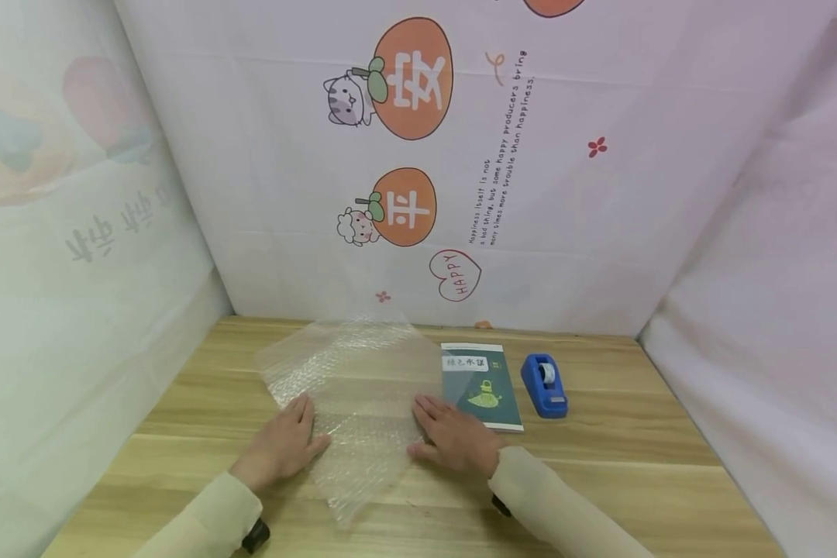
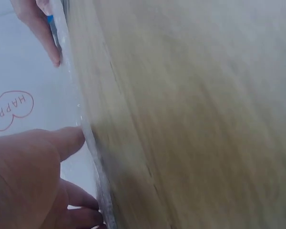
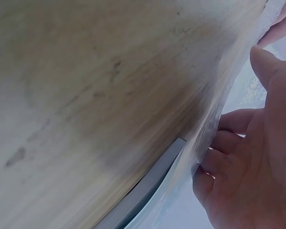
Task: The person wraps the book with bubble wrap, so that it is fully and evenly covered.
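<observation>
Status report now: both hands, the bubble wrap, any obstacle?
Left hand and right hand flat on bubble wrap. Wrap spread on table. Booklet beside right hand.

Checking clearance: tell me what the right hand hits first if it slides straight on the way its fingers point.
Probably nothing solid: the right hand points up-left across the bubble wrap, toward the backdrop. Depth is uncertain.

A makeshift packing booth: a wooden table (image 1: 600, 465) boxed in on three sides by cartoon-printed cloth (image 1: 460, 155), with bubble wrap (image 1: 356, 372), a booklet (image 1: 481, 384) and a blue tape dispenser (image 1: 544, 385) laid out
</observation>
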Motion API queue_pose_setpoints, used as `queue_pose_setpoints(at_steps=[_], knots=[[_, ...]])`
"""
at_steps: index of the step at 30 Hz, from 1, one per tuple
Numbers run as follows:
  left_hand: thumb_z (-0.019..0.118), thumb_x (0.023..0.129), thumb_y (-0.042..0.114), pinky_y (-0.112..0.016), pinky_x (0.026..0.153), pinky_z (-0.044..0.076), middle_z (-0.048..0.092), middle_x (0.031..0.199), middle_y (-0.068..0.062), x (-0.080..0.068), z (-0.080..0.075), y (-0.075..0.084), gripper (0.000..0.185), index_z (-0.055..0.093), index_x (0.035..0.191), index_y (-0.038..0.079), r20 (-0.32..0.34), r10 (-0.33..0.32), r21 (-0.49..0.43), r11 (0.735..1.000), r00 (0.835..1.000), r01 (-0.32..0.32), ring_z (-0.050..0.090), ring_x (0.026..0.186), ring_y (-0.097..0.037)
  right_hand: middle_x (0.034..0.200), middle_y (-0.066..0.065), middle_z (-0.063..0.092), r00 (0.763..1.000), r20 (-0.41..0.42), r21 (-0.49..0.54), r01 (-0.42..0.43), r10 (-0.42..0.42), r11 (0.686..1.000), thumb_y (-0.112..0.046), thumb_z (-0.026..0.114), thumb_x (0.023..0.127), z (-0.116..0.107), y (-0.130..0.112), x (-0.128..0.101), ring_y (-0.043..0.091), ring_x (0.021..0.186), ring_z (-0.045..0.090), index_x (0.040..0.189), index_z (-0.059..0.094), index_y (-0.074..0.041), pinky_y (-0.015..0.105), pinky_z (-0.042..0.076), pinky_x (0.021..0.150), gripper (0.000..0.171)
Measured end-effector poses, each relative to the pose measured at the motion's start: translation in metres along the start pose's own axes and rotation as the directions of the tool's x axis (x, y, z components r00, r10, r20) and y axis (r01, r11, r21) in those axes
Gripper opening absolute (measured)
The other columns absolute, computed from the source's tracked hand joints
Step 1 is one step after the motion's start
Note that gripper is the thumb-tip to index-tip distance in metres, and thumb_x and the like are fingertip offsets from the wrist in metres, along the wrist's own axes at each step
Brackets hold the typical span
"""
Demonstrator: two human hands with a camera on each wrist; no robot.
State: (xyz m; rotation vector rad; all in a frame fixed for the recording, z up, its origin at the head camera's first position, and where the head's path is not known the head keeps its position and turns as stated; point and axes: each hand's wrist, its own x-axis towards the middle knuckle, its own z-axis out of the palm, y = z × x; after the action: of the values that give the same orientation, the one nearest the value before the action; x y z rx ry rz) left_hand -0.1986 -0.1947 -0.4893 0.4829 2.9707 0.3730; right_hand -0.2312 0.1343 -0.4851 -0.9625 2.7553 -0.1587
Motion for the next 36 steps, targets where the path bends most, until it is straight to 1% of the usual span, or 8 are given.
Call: queue_pose_setpoints(at_steps=[5,14,18,24,30,36], knots=[[0.057,0.109,0.039,-0.061,0.128,0.03,0.03,0.162,-0.043,-0.002,-0.001,0.008,0.079,0.035,0.15,-0.025,-0.013,-0.037,0.035,0.999,0.999,0.037,0.033,0.153,-0.057,0.175,0.014,0.028,1.0,0.005,-0.011,-0.002,0.002,1.0,-0.06,0.049,0.107,0.002,-0.002,0.004,0.031,0.163,0.028,0.166,0.03,-0.003,0.048,0.029,0.133,0.084],[0.056,0.108,0.039,-0.06,0.128,0.032,0.033,0.16,-0.044,-0.003,0.006,0.018,0.078,0.037,0.148,-0.025,-0.048,-0.123,0.065,0.99,0.991,0.126,0.035,0.152,-0.057,0.176,0.014,0.027,1.0,0.016,-0.012,0.017,-0.017,1.0,-0.061,0.046,0.107,0.004,-0.01,0.009,0.03,0.163,0.027,0.166,0.029,-0.004,0.047,0.028,0.133,0.084],[0.056,0.108,0.04,-0.061,0.127,0.033,0.033,0.16,-0.044,-0.003,0.008,0.019,0.078,0.037,0.148,-0.025,-0.062,-0.139,0.063,0.988,0.988,0.142,0.036,0.151,-0.057,0.175,0.015,0.028,0.999,0.013,-0.015,0.032,-0.032,0.999,-0.06,0.048,0.107,0.003,-0.014,0.01,0.032,0.163,0.029,0.165,0.031,-0.003,0.048,0.03,0.132,0.083],[0.054,0.109,0.04,-0.061,0.128,0.031,0.03,0.161,-0.044,-0.001,0.008,0.018,0.079,0.036,0.149,-0.025,-0.056,-0.146,0.042,0.988,0.988,0.148,0.032,0.153,-0.056,0.175,0.015,0.028,1.0,0.01,-0.036,0.013,-0.013,0.999,-0.061,0.047,0.107,0.006,-0.016,0.014,0.031,0.163,0.029,0.165,0.032,-0.003,0.046,0.031,0.132,0.083],[0.053,0.109,0.04,-0.061,0.13,0.026,0.027,0.162,-0.044,0.002,0.008,0.014,0.079,0.034,0.15,-0.025,-0.049,-0.131,0.033,0.991,0.99,0.132,0.029,0.155,-0.056,0.175,0.014,0.03,1.0,0.01,-0.049,-0.004,0.005,0.999,-0.06,0.05,0.106,0.003,-0.019,0.018,0.03,0.162,0.03,0.165,0.033,-0.003,0.045,0.033,0.131,0.083],[0.053,0.11,0.039,-0.061,0.131,0.025,0.027,0.162,-0.045,0.008,0.009,0.008,0.079,0.033,0.15,-0.026,-0.043,-0.107,0.024,0.994,0.993,0.108,0.028,0.155,-0.057,0.175,0.013,0.03,1.0,0.012,-0.054,-0.021,0.022,0.998,-0.061,0.05,0.106,0.003,-0.019,0.022,0.028,0.163,0.03,0.165,0.033,-0.004,0.044,0.032,0.131,0.083]])
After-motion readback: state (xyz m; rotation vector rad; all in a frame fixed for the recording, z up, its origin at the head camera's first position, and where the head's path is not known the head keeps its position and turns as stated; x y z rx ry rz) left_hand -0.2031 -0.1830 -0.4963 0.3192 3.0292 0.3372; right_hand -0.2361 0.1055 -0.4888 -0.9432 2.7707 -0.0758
